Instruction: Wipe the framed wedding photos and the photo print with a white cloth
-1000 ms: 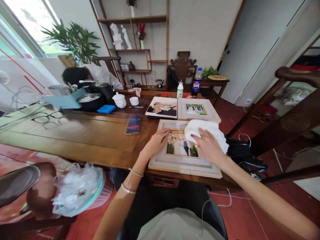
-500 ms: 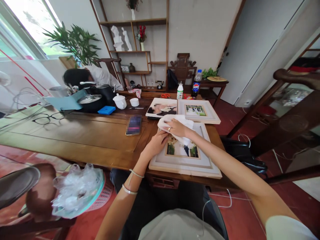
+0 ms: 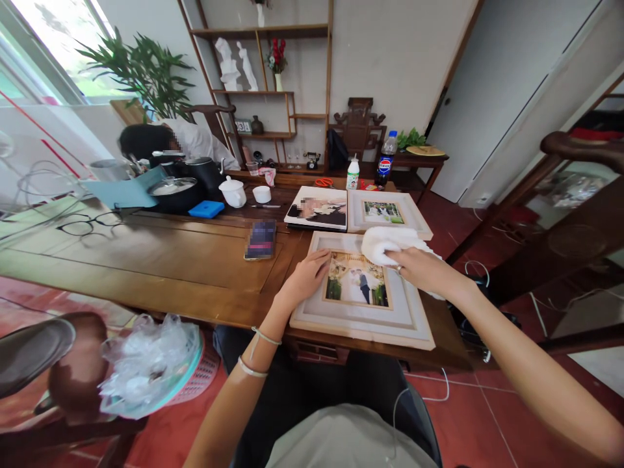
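Note:
A picture frame [image 3: 363, 326] with a pale wooden border and a couple's photo in its middle lies flat at the table's front edge. My right hand [image 3: 414, 266] is closed on a white cloth [image 3: 385, 244], over the frame's upper right part. Part of the cloth hangs past the frame's right side. Resting on the frame's left side, my left hand [image 3: 308, 276] has its fingers stretched out flat and holds nothing. Just behind lie a second picture frame [image 3: 414, 218] and a photo album or board [image 3: 316, 208] with a picture on top.
A phone [image 3: 260, 239] lies left of the frame. Further back stand a cola bottle [image 3: 385, 159], a small white bottle [image 3: 352, 174], a white teapot [image 3: 233, 192] and a cup [image 3: 262, 194]. A bag-filled basket [image 3: 195, 383] is at lower left. Another person [image 3: 195, 143] leans at the far side.
My right hand has moved right with the cloth, from the frame's top middle to its upper right, uncovering the photo. My left hand stays at the frame's left side.

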Tool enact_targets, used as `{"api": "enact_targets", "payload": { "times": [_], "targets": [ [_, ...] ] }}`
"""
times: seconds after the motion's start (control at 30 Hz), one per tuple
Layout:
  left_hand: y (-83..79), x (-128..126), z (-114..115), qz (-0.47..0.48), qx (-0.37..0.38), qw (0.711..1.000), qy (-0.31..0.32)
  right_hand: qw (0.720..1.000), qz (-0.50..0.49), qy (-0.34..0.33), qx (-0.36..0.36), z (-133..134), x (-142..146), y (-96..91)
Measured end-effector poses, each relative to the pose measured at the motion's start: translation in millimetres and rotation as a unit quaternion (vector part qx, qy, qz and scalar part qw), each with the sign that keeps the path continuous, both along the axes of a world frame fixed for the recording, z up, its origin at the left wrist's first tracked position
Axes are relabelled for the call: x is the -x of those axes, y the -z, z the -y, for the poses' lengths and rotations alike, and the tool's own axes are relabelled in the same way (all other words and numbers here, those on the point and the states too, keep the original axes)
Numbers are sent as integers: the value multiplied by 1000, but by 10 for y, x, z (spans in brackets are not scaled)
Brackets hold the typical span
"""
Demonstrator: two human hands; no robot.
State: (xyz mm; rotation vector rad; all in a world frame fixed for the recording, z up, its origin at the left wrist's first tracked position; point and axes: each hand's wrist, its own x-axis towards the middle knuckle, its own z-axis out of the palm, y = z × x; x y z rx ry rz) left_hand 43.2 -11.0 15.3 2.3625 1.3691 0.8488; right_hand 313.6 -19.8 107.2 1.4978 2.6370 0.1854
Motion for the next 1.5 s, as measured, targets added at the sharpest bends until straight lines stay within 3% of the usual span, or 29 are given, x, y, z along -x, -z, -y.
{"api": "enact_targets", "payload": {
  "times": [0.1, 0.23, 0.4, 0.53, 0.7, 0.8, 0.93, 1.0, 1.07, 1.2, 1.33, 1.4, 1.5],
  "targets": [
    [31, 3, -10, 3, 1, 1000, -2, 1000, -8, -17, -13, -16, 98, 46],
    [67, 13, -22, 21, -7, 1000, 6, 997, -42, -37, -44, -32, 452, 261],
    [-18, 13, 17, 79, -16, 997, 16, 993, -67, -93, 9, 155, 905, 436],
    [-82, -1, 45, 91, 3, 996, 21, 980, -74, -173, 58, 426, 945, 389],
    [-48, -28, 21, 23, 7, 1000, -9, 946, -124, -272, 125, 823, 652, 137],
    [-39, -33, 8, -13, 0, 1000, -4, 956, -113, -237, 132, 988, 475, -82],
    [-64, -35, 3, -24, 0, 1000, -4, 991, -63, -106, 54, 981, 298, -232],
    [-70, -38, -4, -17, -1, 1000, -5, 998, -39, -55, -2, 920, 286, -184],
    [-60, -37, -17, -8, -3, 1000, -5, 997, -43, -53, -35, 885, 373, -59],
    [-16, -11, -43, 5, -7, 1000, 3, 987, -100, -129, 9, 985, 811, 273],
    [-7, 13, -31, 12, -13, 1000, 18, 983, -118, -137, 42, 1148, 1134, 470],
    [-8, 12, -19, 3, -17, 1000, 18, 984, -107, -128, 56, 1198, 1079, 490],
    [3, 2, -9, -8, -22, 1000, 14, 985, -106, -121, 68, 1237, 746, 432]
  ]
}}
